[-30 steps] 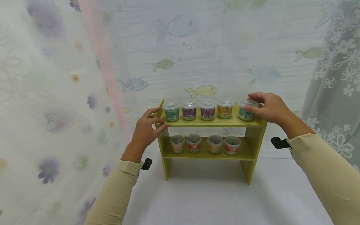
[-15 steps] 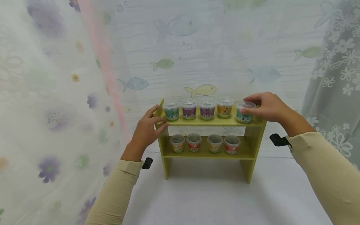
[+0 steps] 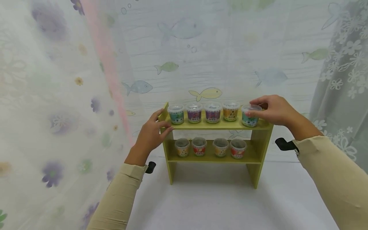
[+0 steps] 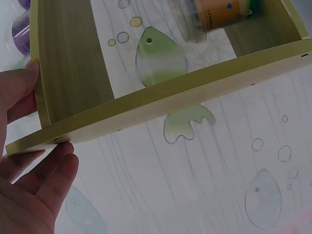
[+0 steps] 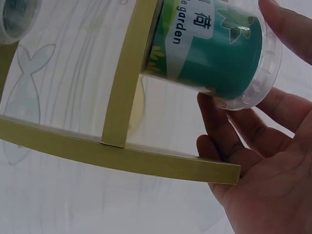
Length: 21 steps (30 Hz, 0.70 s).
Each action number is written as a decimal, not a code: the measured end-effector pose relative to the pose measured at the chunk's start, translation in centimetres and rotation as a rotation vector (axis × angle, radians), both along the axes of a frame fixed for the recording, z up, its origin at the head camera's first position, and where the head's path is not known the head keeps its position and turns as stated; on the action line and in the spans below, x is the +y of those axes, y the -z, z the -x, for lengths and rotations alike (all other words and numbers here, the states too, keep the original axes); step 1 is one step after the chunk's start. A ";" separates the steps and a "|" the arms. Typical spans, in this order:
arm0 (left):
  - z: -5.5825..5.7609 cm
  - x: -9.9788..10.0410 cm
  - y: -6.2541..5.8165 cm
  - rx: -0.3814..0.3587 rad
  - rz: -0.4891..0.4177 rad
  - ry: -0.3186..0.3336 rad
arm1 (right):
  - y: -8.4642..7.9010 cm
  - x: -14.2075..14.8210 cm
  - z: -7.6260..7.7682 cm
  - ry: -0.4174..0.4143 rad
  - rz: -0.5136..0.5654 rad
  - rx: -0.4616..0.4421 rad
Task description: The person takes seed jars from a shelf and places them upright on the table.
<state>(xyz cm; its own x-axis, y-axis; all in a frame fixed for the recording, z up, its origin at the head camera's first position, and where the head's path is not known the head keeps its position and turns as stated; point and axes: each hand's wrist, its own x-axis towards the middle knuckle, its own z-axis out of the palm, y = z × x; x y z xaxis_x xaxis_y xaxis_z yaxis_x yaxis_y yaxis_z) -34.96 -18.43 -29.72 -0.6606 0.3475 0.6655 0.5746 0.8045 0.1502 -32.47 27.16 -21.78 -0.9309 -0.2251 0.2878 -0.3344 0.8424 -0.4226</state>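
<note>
A small yellow-green two-tier shelf stands on a white surface. My left hand grips its left side panel near the top; in the left wrist view the thumb and fingers lie on either side of the wooden panel. At the upper tier's right end, my right hand holds a teal-labelled plastic cup with a clear lid, thumb and fingers about the lid's rim. The cup's base meets the board in the right wrist view. Left of it stand a yellow cup, two purple cups and another teal cup.
Several cups without visible lids stand on the lower tier, among them a red cup and a yellow cup. A fish-print curtain hangs behind the shelf. A flowered curtain hangs at the left.
My right hand has shifted the teal cup slightly left and toward the shelf's front edge, mostly in the first half second. The left hand has stayed on the side panel.
</note>
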 end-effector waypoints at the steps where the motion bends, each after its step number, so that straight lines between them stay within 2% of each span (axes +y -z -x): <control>1: 0.0 0.0 0.0 0.002 0.002 -0.001 | 0.0 0.0 0.0 0.003 0.005 0.004; 9: 0.1 -0.1 0.4 0.038 0.004 0.005 | 0.4 -0.8 -0.6 0.010 0.055 0.030; 14: 0.1 -0.2 0.5 0.052 0.002 0.009 | 0.9 -1.7 -1.4 -0.020 0.103 0.064; 21: -0.2 -0.2 0.3 0.078 0.050 -0.007 | 1.4 -3.3 -2.4 -0.074 0.161 0.122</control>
